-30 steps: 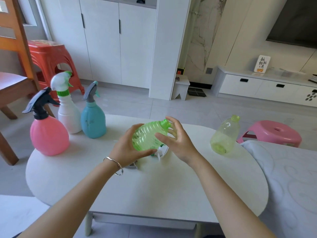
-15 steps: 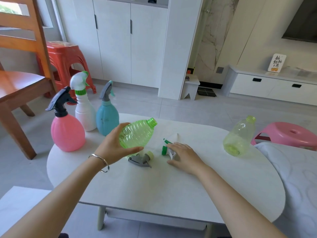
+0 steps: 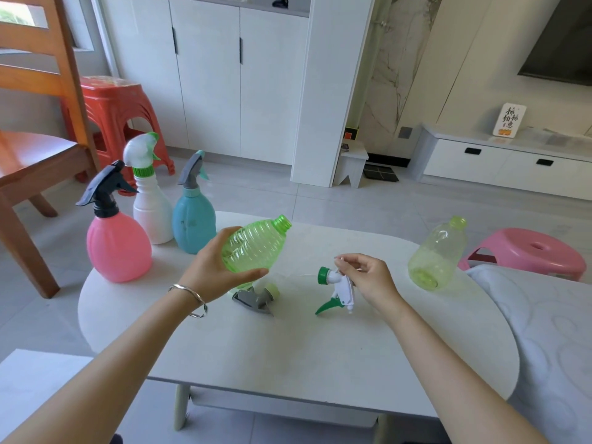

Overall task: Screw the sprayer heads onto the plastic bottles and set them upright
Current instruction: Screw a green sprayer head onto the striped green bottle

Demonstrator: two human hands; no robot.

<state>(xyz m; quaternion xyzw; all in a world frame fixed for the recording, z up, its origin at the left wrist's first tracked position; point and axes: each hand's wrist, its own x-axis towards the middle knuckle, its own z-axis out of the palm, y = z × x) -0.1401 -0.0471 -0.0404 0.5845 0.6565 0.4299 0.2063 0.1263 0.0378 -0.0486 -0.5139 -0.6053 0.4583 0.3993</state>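
Left hand grips the ribbed green bottle, neck tilted up. Right of the bottle, the right hand now pinches the white-and-green sprayer head, just raised off the surface, so threading probably comes next. The bottle half hides a grey sprayer head below it.

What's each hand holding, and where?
Left hand grips the green bottle round its lower body. Right hand pinches the white sprayer head at its body.

White sprayer head now in right hand grip (earlier under palm)
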